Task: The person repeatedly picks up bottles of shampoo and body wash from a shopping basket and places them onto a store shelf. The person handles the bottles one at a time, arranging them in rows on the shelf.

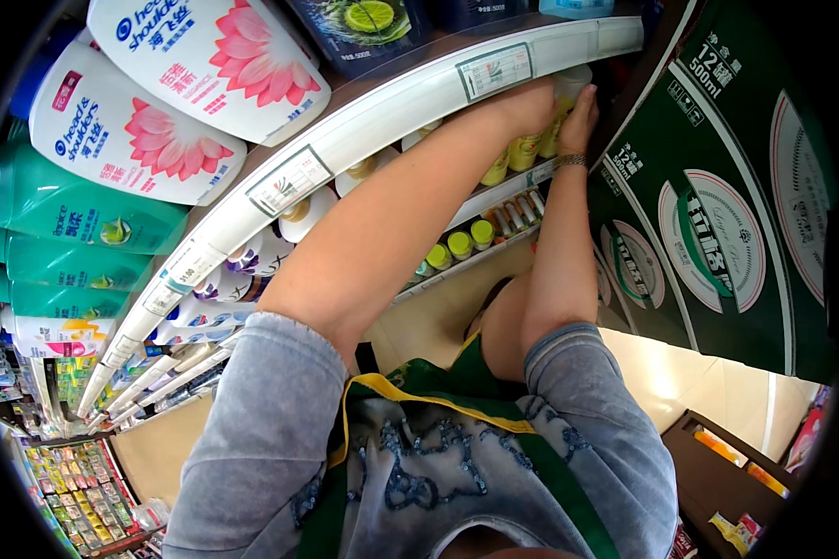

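Observation:
Both my arms reach forward into the shelf bay below a white price rail (398,115). My left hand (533,108) is up against a yellow bottle with a pale, translucent cap (572,82); its fingers are hidden from view. My right hand (579,124), with a metal-banded watch or bracelet (570,161) at the wrist, presses along the other side of the same bottle. Below my left hand stand more yellow bottles (524,151) in a row on the lower shelf. The shelf and my hands cover part of them.
Dark green beer cartons (713,237) rise close at my right. Head & Shoulders bottles (140,133) and green Rejoice bottles (91,202) line the upper shelf at left. Yellow-lidded jars (460,243) stand lower down. A brown display unit (713,447) is at lower right.

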Available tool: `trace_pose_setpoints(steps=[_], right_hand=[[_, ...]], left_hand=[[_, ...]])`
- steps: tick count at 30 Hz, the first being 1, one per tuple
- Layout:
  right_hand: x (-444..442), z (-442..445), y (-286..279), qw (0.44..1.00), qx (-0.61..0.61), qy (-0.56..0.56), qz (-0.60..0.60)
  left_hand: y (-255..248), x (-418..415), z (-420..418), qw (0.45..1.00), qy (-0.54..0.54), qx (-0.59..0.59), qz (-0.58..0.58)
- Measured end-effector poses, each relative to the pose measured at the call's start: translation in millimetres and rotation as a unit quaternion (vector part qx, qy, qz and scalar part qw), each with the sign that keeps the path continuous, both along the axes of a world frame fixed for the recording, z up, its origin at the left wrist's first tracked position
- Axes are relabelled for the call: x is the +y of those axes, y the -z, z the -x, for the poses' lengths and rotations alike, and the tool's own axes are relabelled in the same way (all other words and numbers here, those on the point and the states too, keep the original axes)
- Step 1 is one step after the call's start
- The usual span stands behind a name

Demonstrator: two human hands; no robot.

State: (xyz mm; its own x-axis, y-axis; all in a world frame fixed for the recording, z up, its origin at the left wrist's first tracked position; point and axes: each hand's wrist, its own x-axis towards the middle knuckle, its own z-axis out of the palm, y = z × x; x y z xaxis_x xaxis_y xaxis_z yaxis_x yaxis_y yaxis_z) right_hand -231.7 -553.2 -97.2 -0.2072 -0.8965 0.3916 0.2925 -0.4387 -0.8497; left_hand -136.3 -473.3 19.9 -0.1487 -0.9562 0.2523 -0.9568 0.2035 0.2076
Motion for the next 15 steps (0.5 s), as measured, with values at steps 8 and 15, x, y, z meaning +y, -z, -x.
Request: trace_pose_setpoints(steps=[8,15], right_hand=[[-8,13,53,0.963,0.236,0.129,0.008],[110,13,17,0.99,0.144,-0.01,0.001]], left_hand=[[-4,49,22,0.996,0.031,0.081,0.005],[25,207,0,0.979,0.1,0.174,0.03]])
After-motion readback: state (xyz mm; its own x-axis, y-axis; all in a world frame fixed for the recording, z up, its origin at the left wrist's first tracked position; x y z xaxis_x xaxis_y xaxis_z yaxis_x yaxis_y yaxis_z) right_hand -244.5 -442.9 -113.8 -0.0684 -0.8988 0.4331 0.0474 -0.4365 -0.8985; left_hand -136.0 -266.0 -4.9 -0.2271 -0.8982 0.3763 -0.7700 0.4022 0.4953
